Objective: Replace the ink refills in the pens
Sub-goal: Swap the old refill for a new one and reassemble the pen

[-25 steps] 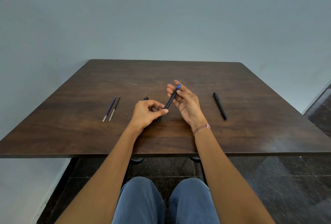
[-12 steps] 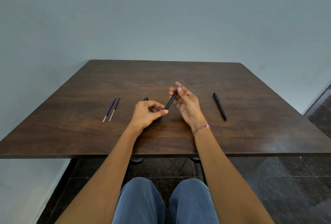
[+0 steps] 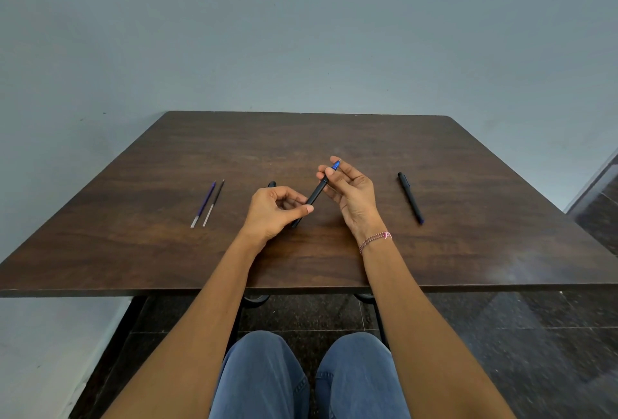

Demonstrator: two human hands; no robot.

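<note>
Two hands meet over the middle of the dark wooden worktop [image 3: 301, 137], sharing one black pen [image 3: 316, 192]. Every place below is given from that held pen. It slants, its lower end toward the person and to the left, its upper end away and to the right. Whether the lower end touches the wood cannot be told.

The left hand [image 3: 274, 211] is curled round the pen's lower end, with the thumb laid across the barrel and the fingers folded under it. The right hand [image 3: 351, 194], palm turned upward, pinches the pen's upper end with its fingertips, and the blue tip [image 3: 336, 164] sticks out just past them. A braided pink bracelet [image 3: 374, 240] circles the right wrist.

Left of the held pen and well apart from it, two loose refills lie side by side on the wood, nearly parallel. The blue refill [image 3: 204, 202] is the farther of the pair and the black refill [image 3: 214, 201] the nearer. Right of the held pen, beyond the right hand, a second pen [image 3: 410, 197] lies flat, touching nothing else. Just left of the held pen, behind the left hand's knuckles, a small dark piece [image 3: 271, 184] peeps out, too hidden to identify.

Below the held pen, past the worktop's near edge, knees in blue jeans [image 3: 264, 375] show above a dark tiled floor [image 3: 501, 351].
</note>
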